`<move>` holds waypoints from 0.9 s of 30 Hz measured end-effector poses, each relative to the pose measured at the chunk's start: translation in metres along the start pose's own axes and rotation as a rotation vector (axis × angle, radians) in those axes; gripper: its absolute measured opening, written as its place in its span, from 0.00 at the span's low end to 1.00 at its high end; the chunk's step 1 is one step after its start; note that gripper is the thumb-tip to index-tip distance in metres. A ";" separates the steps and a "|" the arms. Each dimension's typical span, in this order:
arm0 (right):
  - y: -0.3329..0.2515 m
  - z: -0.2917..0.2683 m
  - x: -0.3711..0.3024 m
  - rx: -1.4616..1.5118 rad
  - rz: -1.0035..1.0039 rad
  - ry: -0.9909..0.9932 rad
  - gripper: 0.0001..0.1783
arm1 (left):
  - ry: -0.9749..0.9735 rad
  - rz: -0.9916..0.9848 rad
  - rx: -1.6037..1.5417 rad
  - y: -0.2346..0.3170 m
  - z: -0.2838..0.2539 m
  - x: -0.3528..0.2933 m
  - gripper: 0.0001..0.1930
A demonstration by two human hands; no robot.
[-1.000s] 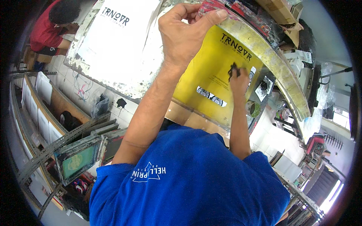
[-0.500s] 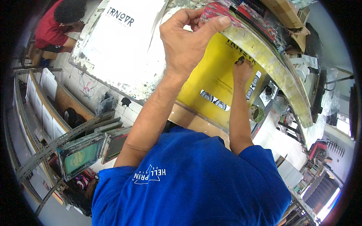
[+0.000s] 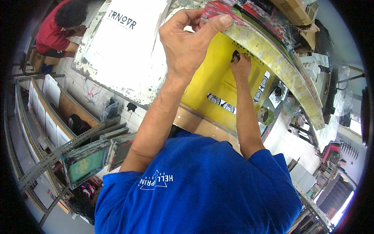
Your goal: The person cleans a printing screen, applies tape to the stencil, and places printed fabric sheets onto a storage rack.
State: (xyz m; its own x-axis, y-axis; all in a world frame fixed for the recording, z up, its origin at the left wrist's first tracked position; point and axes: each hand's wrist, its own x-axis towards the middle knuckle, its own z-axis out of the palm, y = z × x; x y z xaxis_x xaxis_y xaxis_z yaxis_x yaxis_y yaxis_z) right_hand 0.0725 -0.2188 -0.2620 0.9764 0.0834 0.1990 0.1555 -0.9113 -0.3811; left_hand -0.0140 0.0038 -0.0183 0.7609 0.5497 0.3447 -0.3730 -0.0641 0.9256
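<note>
Our right hand (image 3: 241,69), its grip bunched round a dark rag (image 3: 235,56), has slid left across the yellow screen (image 3: 198,87), so wiping likely meets a fresh patch; our left hand (image 3: 185,43) pinches the frame bar (image 3: 278,52)

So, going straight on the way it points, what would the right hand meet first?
The right hand would likely meet the pale frame bar first, though depth is unclear; it might pass underneath.

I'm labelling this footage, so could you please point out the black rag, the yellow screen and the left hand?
Black rag (image 3: 235,56): head view, on its exposed bunched part.
Yellow screen (image 3: 212,80): head view, on a bare yellow stretch.
Left hand (image 3: 186,47): head view, on its back.
</note>
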 end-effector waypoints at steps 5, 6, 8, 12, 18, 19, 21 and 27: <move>0.001 0.002 -0.022 0.001 -0.177 0.050 0.11 | 0.013 0.003 -0.019 0.001 -0.003 -0.001 0.20; 0.007 0.004 -0.007 -0.025 -0.153 0.077 0.11 | 0.010 0.011 -0.020 0.001 -0.002 0.000 0.20; 0.007 0.005 0.017 -0.034 -0.038 0.040 0.12 | -0.009 0.005 -0.014 0.001 -0.001 -0.001 0.20; -0.007 0.005 0.001 -0.030 -0.122 0.039 0.10 | -0.018 0.024 -0.009 0.000 0.002 0.001 0.19; 0.030 -0.024 -0.036 0.046 -0.067 -0.023 0.13 | -0.004 0.039 0.003 0.001 -0.001 0.005 0.18; 0.035 -0.029 -0.028 0.037 -0.019 0.016 0.13 | 0.001 0.041 0.006 0.000 -0.002 0.006 0.18; 0.034 -0.037 -0.008 0.022 0.076 0.088 0.14 | 0.024 0.065 -0.008 -0.005 -0.005 0.004 0.19; 0.056 0.005 0.017 -0.246 -0.151 0.306 0.16 | -0.002 -0.001 -0.010 -0.003 0.000 0.002 0.19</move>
State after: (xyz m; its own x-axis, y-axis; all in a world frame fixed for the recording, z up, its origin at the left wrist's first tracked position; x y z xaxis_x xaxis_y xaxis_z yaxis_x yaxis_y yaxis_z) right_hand 0.0988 -0.2669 -0.2841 0.8499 0.1339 0.5097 0.2173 -0.9701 -0.1076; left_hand -0.0117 0.0047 -0.0203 0.7624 0.5480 0.3442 -0.3776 -0.0551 0.9243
